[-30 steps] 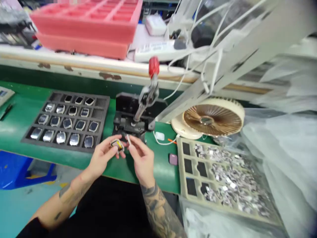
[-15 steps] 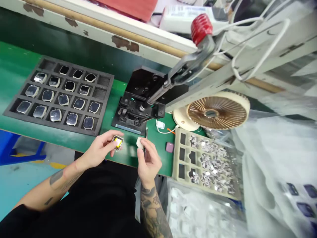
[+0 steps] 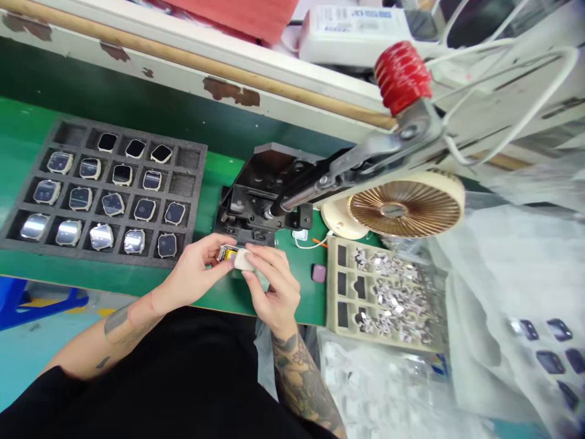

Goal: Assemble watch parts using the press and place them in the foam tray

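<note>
We see the left hand (image 3: 194, 277) pinching a small watch case (image 3: 227, 253) at its left end, long axis running roughly left-right across the bench, open face tipped up toward us. Case looks metallic-rimmed with a yellow part showing inside. The right hand (image 3: 274, 286) holds a small pale cover piece (image 3: 243, 260) in its fingertips, pressed against the case's right side, so both hands are together over the near strip of the green bench (image 3: 214, 177), just in front of the black lever press (image 3: 262, 204). Press handle with red knob (image 3: 402, 76) slants up to the right, above the hands. Left of the hands sits a dark foam tray (image 3: 187, 186) with rows of watch cases, close to the left wrist. Right of the hands: a small purple piece (image 3: 319, 272), then a beige tray (image 3: 333, 286) heaped with shiny bits, near the bench's front edge. A round fan (image 3: 404, 207) lies behind that tray. Bare bench is tight, mostly the narrow strip between press and front edge.
</note>
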Motion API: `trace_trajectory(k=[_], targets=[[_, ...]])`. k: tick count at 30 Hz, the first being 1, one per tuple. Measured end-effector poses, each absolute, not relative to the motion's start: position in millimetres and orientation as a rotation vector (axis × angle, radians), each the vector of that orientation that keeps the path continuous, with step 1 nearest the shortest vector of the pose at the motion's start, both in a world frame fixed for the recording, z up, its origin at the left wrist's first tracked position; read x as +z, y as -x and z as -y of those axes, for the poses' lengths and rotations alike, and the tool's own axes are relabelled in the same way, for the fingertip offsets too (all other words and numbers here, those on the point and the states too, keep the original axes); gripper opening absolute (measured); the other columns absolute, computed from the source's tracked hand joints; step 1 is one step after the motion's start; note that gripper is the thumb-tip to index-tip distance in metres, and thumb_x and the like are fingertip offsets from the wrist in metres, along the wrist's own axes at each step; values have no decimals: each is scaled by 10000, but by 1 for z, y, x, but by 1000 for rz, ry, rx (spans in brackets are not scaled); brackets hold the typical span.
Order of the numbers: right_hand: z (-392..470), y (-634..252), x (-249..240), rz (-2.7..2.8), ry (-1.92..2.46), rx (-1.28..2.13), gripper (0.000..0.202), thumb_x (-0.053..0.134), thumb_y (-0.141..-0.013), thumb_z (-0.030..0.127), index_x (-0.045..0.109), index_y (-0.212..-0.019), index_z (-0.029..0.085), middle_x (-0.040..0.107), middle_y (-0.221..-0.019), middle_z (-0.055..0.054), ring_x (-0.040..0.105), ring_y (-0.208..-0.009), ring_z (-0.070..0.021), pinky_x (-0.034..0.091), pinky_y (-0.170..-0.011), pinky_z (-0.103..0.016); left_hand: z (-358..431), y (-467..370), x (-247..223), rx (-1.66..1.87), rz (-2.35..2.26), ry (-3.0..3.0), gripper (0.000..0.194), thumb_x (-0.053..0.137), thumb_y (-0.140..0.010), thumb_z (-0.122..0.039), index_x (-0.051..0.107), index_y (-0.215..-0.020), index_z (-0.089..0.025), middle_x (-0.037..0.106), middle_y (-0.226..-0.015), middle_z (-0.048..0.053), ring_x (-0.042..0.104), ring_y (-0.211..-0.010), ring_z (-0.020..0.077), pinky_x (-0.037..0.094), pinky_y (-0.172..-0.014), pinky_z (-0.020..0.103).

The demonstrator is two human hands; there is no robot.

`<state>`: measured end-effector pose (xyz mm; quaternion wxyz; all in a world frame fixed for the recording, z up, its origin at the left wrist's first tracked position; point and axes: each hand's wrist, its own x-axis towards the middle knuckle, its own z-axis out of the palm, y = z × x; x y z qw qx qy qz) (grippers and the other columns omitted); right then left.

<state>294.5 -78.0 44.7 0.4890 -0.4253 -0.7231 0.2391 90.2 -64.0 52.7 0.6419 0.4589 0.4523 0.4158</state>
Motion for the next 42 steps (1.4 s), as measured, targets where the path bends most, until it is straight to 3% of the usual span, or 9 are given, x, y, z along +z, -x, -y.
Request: trace_trajectory(k=[7,12,17,21,24,27,30,36,42], targets=[[73,-299,40,1906,970,553,566,753,-997,93,703,-1471,399,761,-1395,-49,679,-1193,-313,615,-991,-569,74,-93,46,999,-846,-1005,479,770,-998,-265,697,-1456,-147,811,-1133,122,762,-877,197,640,-770,296],[80,-304,40,1776,1030,668,511,751,-1003,173,686,-1480,343,662,-1501,-108,645,-1329,-344,570,-1098,-582,79,-101,46,1081,-949,-974,321,788,-1002,-279,788,-1299,-158,826,-1130,109,772,-830,185,652,-716,272],[88,-303,34,1493,1119,871,150,687,-1063,314,770,-1180,269,755,-1151,-99,730,-1079,-290,620,-957,-486,81,-110,49,1114,-973,-1181,180,776,-1005,-230,816,-1174,-182,834,-1043,68,796,-819,189,677,-766,281],[92,-304,28,1403,1124,835,138,653,-1078,320,769,-1084,246,757,-1067,-95,728,-997,-271,612,-903,-456,79,-115,44,1188,-1073,-1595,136,792,-993,-200,822,-1125,-200,833,-1022,50,801,-855,197,675,-838,295],[92,-305,25,1362,1143,844,118,679,-1070,308,775,-1077,239,751,-1068,-87,716,-999,-258,588,-913,-433,76,-119,38,1200,-1088,-1805,219,742,-1030,-178,777,-1244,-211,822,-1118,65,796,-921,203,669,-855,307],[90,-306,20,1301,1203,923,165,691,-1074,345,762,-984,227,735,-985,-61,697,-925,-229,569,-868,-387,75,-120,34,1149,-1085,-2078,400,715,-1050,-166,673,-1444,-228,748,-1335,119,750,-1165,263,644,-1006,397],[86,-306,16,1306,1245,1014,225,676,-1087,382,760,-951,225,716,-924,-41,677,-870,-207,558,-819,-349,71,-119,32,1090,-1072,-2371,450,690,-1060,-145,625,-1498,-225,719,-1339,135,702,-1211,292,617,-1034,448],[67,-322,33,1289,1295,734,190,655,-1092,362,743,-1209,240,710,-1168,-83,700,-1021,-227,599,-886,-378,37,-129,24,853,-1381,-2602,337,624,-1095,-192,662,-1428,-156,737,-1285,160,683,-1163,322,598,-1013,473],[51,-336,82,1377,1166,385,112,660,-1072,262,759,-1122,249,702,-1154,-81,695,-1096,-263,620,-874,-439,19,-147,6,640,-1521,-2612,287,542,-1087,-113,748,-1286,-129,764,-1199,176,680,-1213,354,555,-1064,508]])
